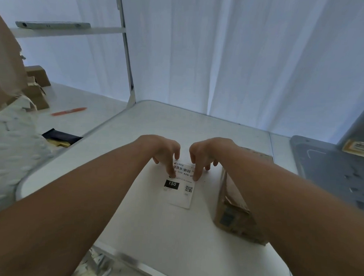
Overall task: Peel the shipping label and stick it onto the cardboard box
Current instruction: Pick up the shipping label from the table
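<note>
I am pinning the white printed shipping label [180, 186] flat on the white desk [145, 223], just left of the brown cardboard box [234, 210], left hand [166, 150] and right hand [205, 152] spread fingertips-down, neither pinching yet; best to lift one corner slowly.

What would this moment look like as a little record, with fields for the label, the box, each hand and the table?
label: shipping label lying flat on the table, printed side up, not yet on the box
box: cardboard box to the label's right, under the right forearm
left hand: left hand with fingertips pressing the label's upper left part
right hand: right hand with fingertips on its upper right part
table: white table
</note>
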